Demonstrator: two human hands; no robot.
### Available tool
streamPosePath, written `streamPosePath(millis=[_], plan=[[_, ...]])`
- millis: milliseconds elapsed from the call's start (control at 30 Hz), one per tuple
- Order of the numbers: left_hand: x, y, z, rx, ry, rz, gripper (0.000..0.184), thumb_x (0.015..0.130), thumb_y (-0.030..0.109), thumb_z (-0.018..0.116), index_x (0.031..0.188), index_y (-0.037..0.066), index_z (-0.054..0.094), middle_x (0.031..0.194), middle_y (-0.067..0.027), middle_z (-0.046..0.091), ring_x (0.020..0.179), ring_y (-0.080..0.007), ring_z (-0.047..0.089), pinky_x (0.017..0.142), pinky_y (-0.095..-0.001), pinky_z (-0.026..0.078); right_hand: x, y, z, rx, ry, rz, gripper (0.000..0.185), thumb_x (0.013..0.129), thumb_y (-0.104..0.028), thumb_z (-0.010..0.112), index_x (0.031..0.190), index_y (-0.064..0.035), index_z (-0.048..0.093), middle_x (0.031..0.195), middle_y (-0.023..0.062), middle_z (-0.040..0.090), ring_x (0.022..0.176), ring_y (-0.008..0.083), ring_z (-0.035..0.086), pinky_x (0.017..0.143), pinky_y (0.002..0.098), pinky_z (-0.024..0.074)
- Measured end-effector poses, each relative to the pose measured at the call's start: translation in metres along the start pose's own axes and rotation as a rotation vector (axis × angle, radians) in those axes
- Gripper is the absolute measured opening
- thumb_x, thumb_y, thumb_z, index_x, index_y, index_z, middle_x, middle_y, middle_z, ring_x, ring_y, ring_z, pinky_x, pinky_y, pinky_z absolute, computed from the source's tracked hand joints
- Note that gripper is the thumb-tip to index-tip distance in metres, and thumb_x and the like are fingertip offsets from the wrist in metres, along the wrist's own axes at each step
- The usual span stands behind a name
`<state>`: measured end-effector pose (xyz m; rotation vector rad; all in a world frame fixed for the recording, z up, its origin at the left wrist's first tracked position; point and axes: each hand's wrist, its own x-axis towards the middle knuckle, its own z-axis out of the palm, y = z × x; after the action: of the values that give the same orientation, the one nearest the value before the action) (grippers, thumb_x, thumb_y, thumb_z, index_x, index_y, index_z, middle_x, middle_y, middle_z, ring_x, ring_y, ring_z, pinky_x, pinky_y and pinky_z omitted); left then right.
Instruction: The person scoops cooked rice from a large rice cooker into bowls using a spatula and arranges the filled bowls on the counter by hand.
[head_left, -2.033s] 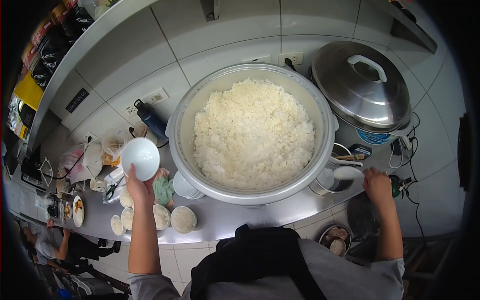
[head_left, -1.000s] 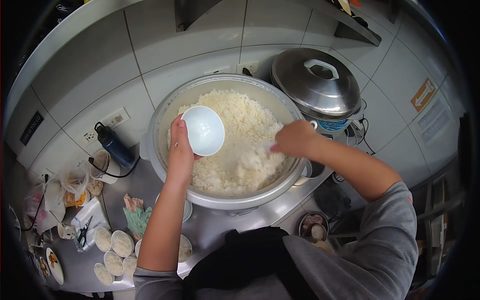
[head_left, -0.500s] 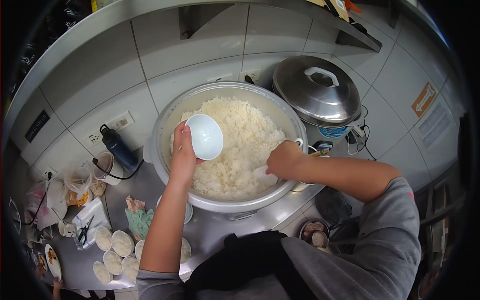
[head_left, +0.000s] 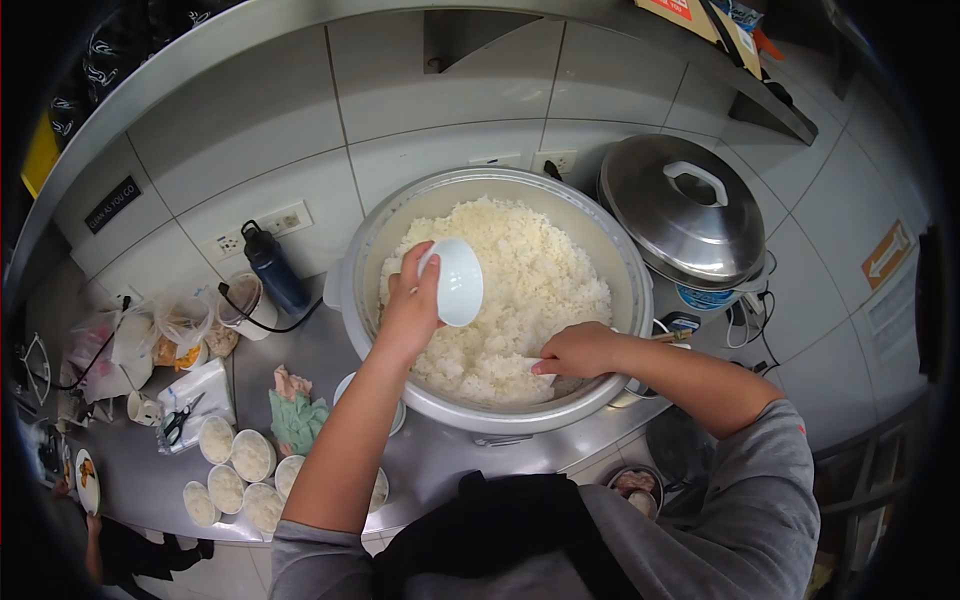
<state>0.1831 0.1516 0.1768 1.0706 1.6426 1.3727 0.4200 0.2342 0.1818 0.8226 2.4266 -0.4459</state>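
Note:
My left hand [head_left: 408,310] grips a white bowl [head_left: 461,284] by its side, tilted, above the rice [head_left: 510,250] in a large metal pot [head_left: 470,412]. The bowl's visible inside shows no rice. My right hand [head_left: 580,350] is closed around a white rice paddle [head_left: 543,367], low over the near right part of the rice. Its blade is partly hidden by rice and fingers. Several white bowls filled with rice [head_left: 253,456] stand left of my left forearm.
A lidded metal pot [head_left: 685,205] stands at the back right. On the left are a dark bottle [head_left: 275,265], a green cloth [head_left: 298,420], scissors [head_left: 180,420] and plastic bags [head_left: 185,320]. Another person [head_left: 150,555] is at the lower left by a plate of food [head_left: 88,482].
The view has shifted, so the scene sits farther right. My right hand has moved nearer to me and leftward over the rice with the paddle. The bowl is tilted more.

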Motion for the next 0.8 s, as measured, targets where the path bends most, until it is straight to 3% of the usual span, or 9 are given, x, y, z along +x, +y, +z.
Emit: streamPosePath(millis=[267, 367, 433, 467, 500, 533, 633, 800], plan=[[0.005, -0.005, 0.001, 0.078, -0.049, -0.076, 0.052, 0.097, 0.053, 0.036, 0.14, 0.025, 0.037, 0.13, -0.0226, 0.033, 0.11, -0.0355, 0.054, 0.076, -0.0393, 0.057, -0.002, 0.013, -0.02, 0.285, -0.001, -0.137, 0.054, 0.094, -0.055, 0.045, 0.088, -0.0074, 0.069, 0.082, 0.0109, 0.067, 0.081, 0.0292, 0.063, 0.075, 0.0402, 0.0474], [-0.002, 0.009, 0.003, 0.061, -0.088, -0.155, 0.056, 0.098, 0.056, 0.032, 0.142, 0.021, 0.035, 0.138, -0.0188, 0.036, 0.116, -0.0326, 0.053, 0.082, -0.0412, 0.056, -0.015, 0.014, -0.049, 0.323, 0.145, -0.109, 0.053, 0.095, -0.053, 0.045, 0.088, -0.0057, 0.069, 0.083, 0.0113, 0.067, 0.082, 0.0294, 0.064, 0.076, 0.0385, 0.0479], [-0.002, 0.014, 0.001, 0.059, -0.097, -0.202, 0.06, 0.098, 0.057, 0.029, 0.143, 0.017, 0.033, 0.143, -0.0157, 0.039, 0.119, -0.0299, 0.054, 0.086, -0.043, 0.054, -0.03, -0.003, -0.072, 0.174, 0.462, 0.046, 0.044, 0.096, -0.044, 0.046, 0.092, -0.0046, 0.066, 0.085, 0.0119, 0.068, 0.084, 0.0285, 0.065, 0.079, 0.0431, 0.0474], [0.001, 0.011, -0.003, -0.162, -0.209, -0.273, 0.063, 0.099, 0.058, 0.027, 0.144, 0.014, 0.032, 0.141, -0.0152, 0.042, 0.117, -0.0289, 0.055, 0.087, -0.0416, 0.055, -0.027, -0.009, -0.07, 0.182, 0.466, 0.051, 0.044, 0.096, -0.044, 0.046, 0.092, -0.0046, 0.066, 0.085, 0.0119, 0.068, 0.084, 0.0285, 0.065, 0.079, 0.0431, 0.0474], [0.003, 0.01, -0.006, -0.385, -0.319, -0.343, 0.066, 0.099, 0.058, 0.026, 0.145, 0.01, 0.031, 0.14, -0.0147, 0.045, 0.116, -0.0279, 0.057, 0.087, -0.0401, 0.055, -0.021, -0.015, -0.066, -0.009, 0.701, 0.078, 0.037, 0.096, -0.038, 0.046, 0.095, -0.0056, 0.064, 0.086, 0.0114, 0.068, 0.083, 0.0276, 0.066, 0.08, 0.0462, 0.0466], [0.004, 0.011, -0.006, -0.38, -0.327, -0.341, 0.066, 0.099, 0.058, 0.026, 0.145, 0.01, 0.031, 0.14, -0.0147, 0.045, 0.116, -0.0279, 0.057, 0.087, -0.0401, 0.055, -0.017, -0.02, -0.064, -0.208, 0.931, 0.107, 0.031, 0.096, -0.033, 0.047, 0.097, -0.0065, 0.062, 0.086, 0.0108, 0.069, 0.081, 0.0267, 0.067, 0.08, 0.0494, 0.0459], [0.002, 0.012, -0.006, -0.495, -0.328, -0.341, 0.068, 0.099, 0.057, 0.025, 0.143, 0.005, 0.033, 0.134, -0.0143, 0.051, 0.114, -0.0266, 0.059, 0.086, -0.0381, 0.057, -0.008, -0.024, -0.07, -0.28, 1.047, 0.196, 0.02, 0.093, -0.026, 0.05, 0.099, -0.0087, 0.059, 0.086, 0.0094, 0.069, 0.078, 0.0249, 0.068, 0.078, 0.0524, 0.0443], [-0.002, 0.02, -0.006, -0.416, -0.234, -0.288, 0.063, 0.101, 0.052, 0.022, 0.14, 0.005, 0.037, 0.13, -0.0142, 0.054, 0.114, -0.0264, 0.059, 0.087, -0.0393, 0.056, 0.016, 0.026, -0.057, -0.397, 0.823, 0.448, 0.021, 0.09, -0.027, 0.054, 0.095, -0.0102, 0.066, 0.084, 0.0064, 0.07, 0.079, 0.0243, 0.069, 0.075, 0.0484, 0.0432]])
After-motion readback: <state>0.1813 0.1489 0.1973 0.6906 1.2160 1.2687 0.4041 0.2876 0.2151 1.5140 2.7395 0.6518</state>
